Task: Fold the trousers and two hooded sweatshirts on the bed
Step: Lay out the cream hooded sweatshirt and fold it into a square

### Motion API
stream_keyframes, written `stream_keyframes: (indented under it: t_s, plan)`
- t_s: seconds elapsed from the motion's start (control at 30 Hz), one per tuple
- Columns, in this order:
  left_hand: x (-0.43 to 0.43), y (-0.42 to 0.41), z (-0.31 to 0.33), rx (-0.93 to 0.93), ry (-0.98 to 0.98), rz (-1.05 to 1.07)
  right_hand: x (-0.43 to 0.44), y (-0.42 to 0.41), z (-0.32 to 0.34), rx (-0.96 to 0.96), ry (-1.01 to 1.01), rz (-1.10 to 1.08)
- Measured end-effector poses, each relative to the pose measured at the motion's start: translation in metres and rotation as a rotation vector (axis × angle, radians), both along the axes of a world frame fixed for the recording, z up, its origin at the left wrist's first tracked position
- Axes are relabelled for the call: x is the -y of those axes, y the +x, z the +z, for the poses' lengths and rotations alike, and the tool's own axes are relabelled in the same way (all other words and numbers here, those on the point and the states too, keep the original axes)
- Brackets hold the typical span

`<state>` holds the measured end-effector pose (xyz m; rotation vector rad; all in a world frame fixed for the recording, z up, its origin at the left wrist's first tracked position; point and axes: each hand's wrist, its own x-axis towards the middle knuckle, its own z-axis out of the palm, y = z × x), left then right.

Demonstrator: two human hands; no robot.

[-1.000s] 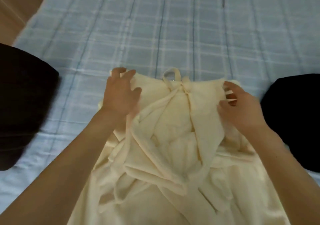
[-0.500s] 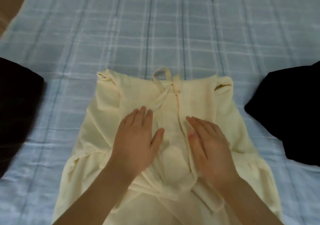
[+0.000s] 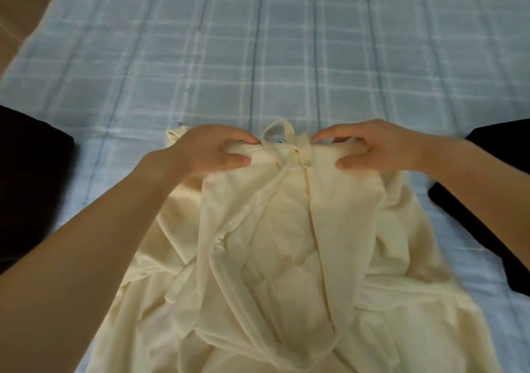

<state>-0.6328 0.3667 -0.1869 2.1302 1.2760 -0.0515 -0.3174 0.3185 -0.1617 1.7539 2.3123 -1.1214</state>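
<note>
**Fingers (image 3: 243,139) pinch the cream hooded sweatshirt (image 3: 286,243) at its top edge**

Left hand (image 3: 212,150) and right hand (image 3: 375,149) each pinch the 12 o'clock edge, either side of a small loop (image 3: 276,132). The sweatshirt lies mid-bed (image 3: 286,57), with dark garments at 9 o'clock (image 3: 28,186) and 3 o'clock (image 3: 493,200). The layer on top is loose and rumpled toward 6 o'clock. An uneven lift or pull could slide it askew and set creases.

I count one cream hooded sweatshirt (image 3: 286,229), two others, the left dark garment (image 3: 31,189) and right dark garment (image 3: 513,135), and one checked bed (image 3: 258,57).
</note>
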Motion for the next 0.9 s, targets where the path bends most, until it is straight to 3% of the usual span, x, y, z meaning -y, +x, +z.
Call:
stream_keyframes:
  t_s: [0.27,0.53,0.9]
  plan:
    - [0.030,-0.018,0.070,0.193,-0.098,0.145,0.048,0.007,0.064,-0.267,-0.103,-0.181]
    - [0.126,-0.037,0.140,0.238,-0.228,0.158,0.149,-0.005,0.112,-0.464,-0.193,-0.352]
    - [0.241,-0.070,0.108,0.303,-0.451,0.242,0.273,-0.028,0.076,-0.560,-0.243,-0.466]
